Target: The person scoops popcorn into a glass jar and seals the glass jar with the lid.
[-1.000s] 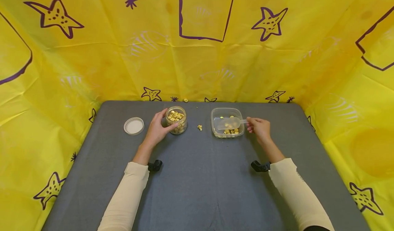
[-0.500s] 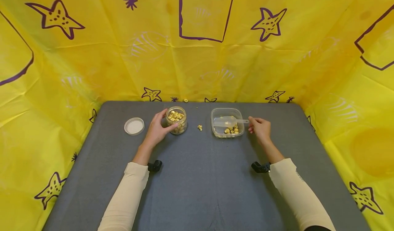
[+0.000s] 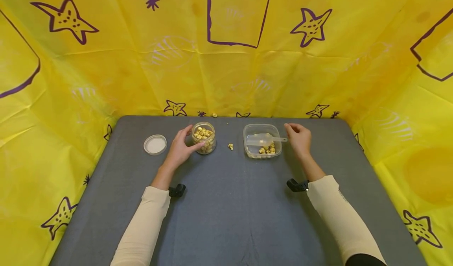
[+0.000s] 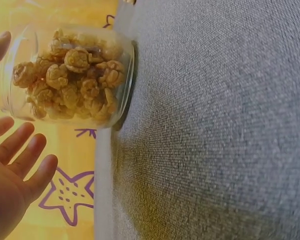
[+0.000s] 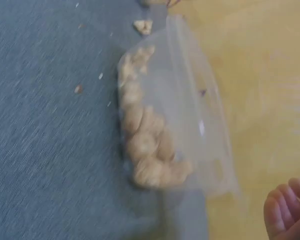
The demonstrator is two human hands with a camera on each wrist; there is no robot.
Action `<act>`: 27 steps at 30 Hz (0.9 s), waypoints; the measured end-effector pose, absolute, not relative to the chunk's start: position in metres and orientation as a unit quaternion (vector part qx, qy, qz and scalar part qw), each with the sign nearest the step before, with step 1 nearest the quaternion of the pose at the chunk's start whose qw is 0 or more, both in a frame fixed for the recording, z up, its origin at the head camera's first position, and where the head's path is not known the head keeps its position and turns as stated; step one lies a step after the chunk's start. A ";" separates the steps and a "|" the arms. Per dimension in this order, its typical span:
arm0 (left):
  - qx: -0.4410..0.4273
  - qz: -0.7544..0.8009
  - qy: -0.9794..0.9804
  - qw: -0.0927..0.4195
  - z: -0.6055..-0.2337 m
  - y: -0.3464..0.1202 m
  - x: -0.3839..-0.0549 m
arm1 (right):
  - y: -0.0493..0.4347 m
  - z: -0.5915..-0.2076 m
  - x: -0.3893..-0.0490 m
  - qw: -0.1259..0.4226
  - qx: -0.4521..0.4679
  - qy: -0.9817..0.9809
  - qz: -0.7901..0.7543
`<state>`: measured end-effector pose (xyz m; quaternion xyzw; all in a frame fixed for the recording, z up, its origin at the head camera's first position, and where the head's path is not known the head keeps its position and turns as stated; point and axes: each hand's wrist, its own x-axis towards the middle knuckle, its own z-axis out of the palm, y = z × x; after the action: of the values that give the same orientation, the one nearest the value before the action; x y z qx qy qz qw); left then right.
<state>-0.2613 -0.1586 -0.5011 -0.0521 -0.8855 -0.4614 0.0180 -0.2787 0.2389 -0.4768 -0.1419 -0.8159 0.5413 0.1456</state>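
My left hand (image 3: 180, 146) holds a clear jar (image 3: 209, 145) of caramel popcorn by its upper part, thumb on one side and index finger on the other. In the left wrist view the remaining fingers (image 4: 42, 172) spread loosely beside the jar, which stands upright on the table. My right hand (image 3: 299, 140) hovers just right of a clear plastic tub (image 3: 249, 151), fingers loosely bent and holding nothing. A translucent scoop (image 3: 263, 140) lies across the tub, its handle sticking out over the right rim toward my hand. Some popcorn (image 3: 267, 149) lies in the tub.
A white-lined jar lid (image 3: 155, 145) lies left of the jar. A few spilled popcorn pieces (image 3: 231, 146) sit between jar and tub, and another popcorn piece (image 3: 214, 115) is at the back edge. Yellow cloth (image 3: 226, 77) hangs around the grey table (image 3: 226, 211).
The scoop has settled flat in the tub and my right hand has let go of its handle, rising slightly away. My left hand stays at the jar.
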 end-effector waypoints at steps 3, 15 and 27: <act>-0.054 -0.464 -0.884 0.021 -0.501 -0.159 -0.262 | 0.228 -0.472 -0.281 0.150 -0.086 -0.834 0.524; -0.056 -0.455 -0.889 0.022 -0.501 -0.173 -0.262 | 0.172 -0.469 -0.285 0.064 0.073 -0.831 0.547; -0.033 -0.414 -0.910 0.022 -0.500 -0.198 -0.265 | 0.115 -0.475 -0.283 -0.028 0.157 -0.829 0.535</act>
<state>-0.2653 -0.1983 -0.5003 -0.0332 -0.9095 -0.4137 0.0219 -0.2826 0.1151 -0.4751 0.1570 -0.8294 0.5354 -0.0279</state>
